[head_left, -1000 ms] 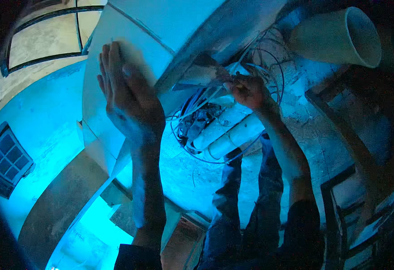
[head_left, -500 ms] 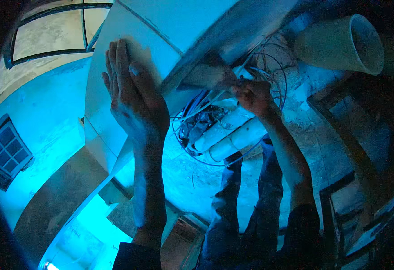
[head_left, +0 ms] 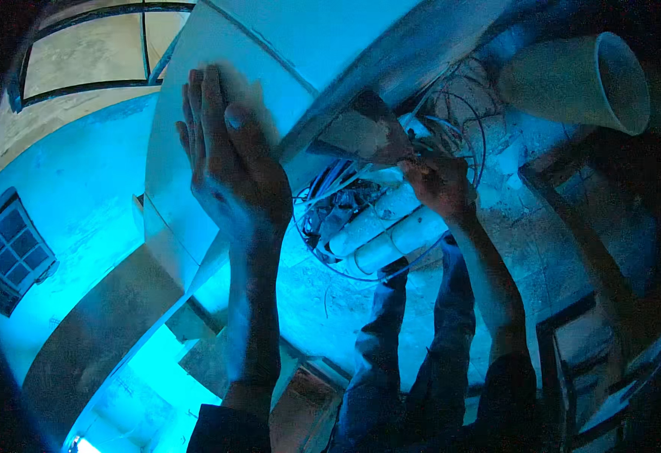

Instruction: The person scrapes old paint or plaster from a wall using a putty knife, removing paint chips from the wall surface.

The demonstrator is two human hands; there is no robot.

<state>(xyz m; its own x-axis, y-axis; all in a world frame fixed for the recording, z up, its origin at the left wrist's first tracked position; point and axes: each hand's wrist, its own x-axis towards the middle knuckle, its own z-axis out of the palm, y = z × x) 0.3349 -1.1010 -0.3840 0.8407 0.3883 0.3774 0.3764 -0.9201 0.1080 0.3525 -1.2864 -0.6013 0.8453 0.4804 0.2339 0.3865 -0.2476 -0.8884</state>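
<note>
Right hand (head_left: 440, 181) clenched here, fingers wrapped round one broad-bladed tool (head_left: 364, 132), its handle swallowed by the fist; the blade sits at the long dark edge of the pale panel (head_left: 300, 38), and shadow hides whether metal touches. Over on the panel's face, left of that edge, the left hand (head_left: 232, 162) is open and empty, four fingers out straight and close together, thumb alongside; whether the palm presses or just hovers, I can't tell. Below the edge, a tangle of cables (head_left: 334, 177), too knotted to count, part-covered by the right hand and tool. Two pale tubes (head_left: 398, 236) lie beside it, their far ends out of sight. Two trousered legs (head_left: 451, 309) on the floor (head_left: 323, 272), cut off by the lower rim; one bucket (head_left: 549, 79) upper right, tipped, its inside dark.
</note>
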